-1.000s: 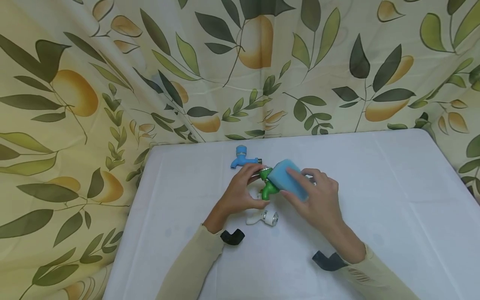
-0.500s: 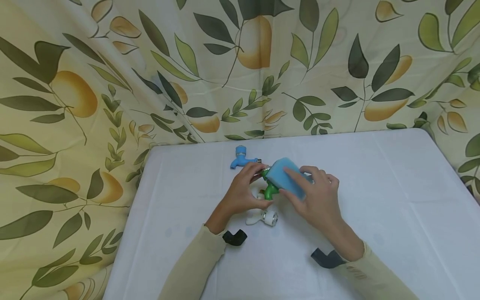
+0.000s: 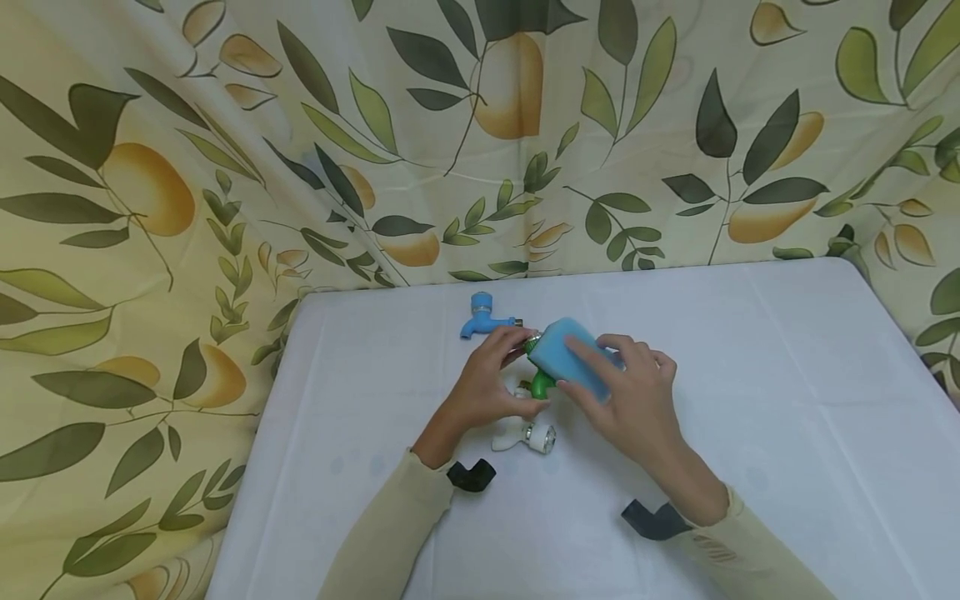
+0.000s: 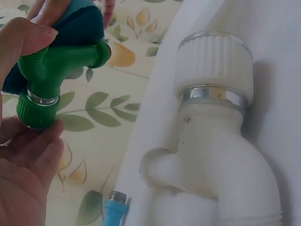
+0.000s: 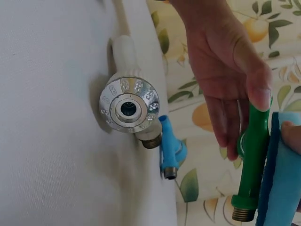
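My left hand [image 3: 480, 385] holds a green plastic tap [image 3: 542, 385] between the thumb and the fingers, above the table. In the left wrist view the thumb is at the spout end and the fingers are under the ribbed knob [image 4: 38, 113]. My right hand [image 3: 639, 396] grips a light blue sponge [image 3: 564, 348] with a dark scouring side [image 4: 89, 26]. That dark side lies along the green tap's body [image 5: 254, 165] in the right wrist view. From the head, the sponge hides much of the tap.
A white tap [image 3: 536, 436] with a chrome ring lies on the white-covered table [image 3: 787, 400], just nearer than the hands. Behind the left hand is a blue tap [image 3: 480, 321]. A leaf-patterned curtain [image 3: 615, 192] hangs along the back and left sides.
The sponge has shifted slightly left over the green tap, covering more of its knob and body. The left hand has moved a touch to the right. Both other taps stay put.
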### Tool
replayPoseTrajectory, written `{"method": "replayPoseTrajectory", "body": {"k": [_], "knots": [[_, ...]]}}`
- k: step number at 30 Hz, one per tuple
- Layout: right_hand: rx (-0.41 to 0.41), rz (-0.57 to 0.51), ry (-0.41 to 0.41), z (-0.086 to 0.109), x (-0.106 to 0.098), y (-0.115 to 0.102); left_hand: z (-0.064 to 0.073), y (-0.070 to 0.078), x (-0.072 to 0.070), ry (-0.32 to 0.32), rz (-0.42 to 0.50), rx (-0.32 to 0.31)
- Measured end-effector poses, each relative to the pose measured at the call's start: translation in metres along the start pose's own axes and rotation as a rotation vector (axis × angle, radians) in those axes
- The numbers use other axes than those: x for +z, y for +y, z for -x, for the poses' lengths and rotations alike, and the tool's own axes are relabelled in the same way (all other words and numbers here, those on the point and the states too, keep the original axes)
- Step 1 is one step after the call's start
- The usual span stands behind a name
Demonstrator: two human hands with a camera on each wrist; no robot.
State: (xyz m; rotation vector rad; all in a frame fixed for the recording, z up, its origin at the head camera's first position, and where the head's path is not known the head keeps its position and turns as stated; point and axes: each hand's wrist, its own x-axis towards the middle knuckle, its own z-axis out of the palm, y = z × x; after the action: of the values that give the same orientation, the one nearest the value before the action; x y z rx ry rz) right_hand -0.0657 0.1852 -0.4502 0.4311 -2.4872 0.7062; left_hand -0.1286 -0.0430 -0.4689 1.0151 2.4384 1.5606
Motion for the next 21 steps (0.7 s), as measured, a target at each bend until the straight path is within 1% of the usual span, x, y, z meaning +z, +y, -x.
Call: {"method": "replayPoseTrajectory", "body": {"k": [3, 6, 10, 13, 16, 18, 21], "knots": [[-0.041, 0.014, -0.024, 0.0, -0.002, -0.001, 0.0, -0.001, 0.0, 0.012, 0.024, -0.023], [-0.075, 0.025, -0.041, 0.0, -0.004, 0.0, -0.001, -0.001, -0.001, 0.019, 0.046, -0.032], [-0.105, 0.039, -0.033, -0.001, -0.005, 0.003, 0.0, -0.001, -0.002, 0.019, 0.057, -0.028], [-0.079, 0.056, -0.004, -0.001, -0.006, 0.009, 0.001, -0.001, -0.003, 0.026, 0.077, -0.021], [-0.022, 0.062, 0.022, -0.001, -0.006, 0.014, 0.001, -0.001, -0.004, 0.037, 0.1, -0.018], [0.012, 0.061, 0.029, -0.001, -0.006, 0.016, 0.001, -0.002, -0.005, 0.04, 0.113, -0.018], [0.037, 0.042, 0.028, 0.0, -0.005, 0.014, 0.001, -0.003, -0.005, 0.043, 0.12, -0.018]]}}
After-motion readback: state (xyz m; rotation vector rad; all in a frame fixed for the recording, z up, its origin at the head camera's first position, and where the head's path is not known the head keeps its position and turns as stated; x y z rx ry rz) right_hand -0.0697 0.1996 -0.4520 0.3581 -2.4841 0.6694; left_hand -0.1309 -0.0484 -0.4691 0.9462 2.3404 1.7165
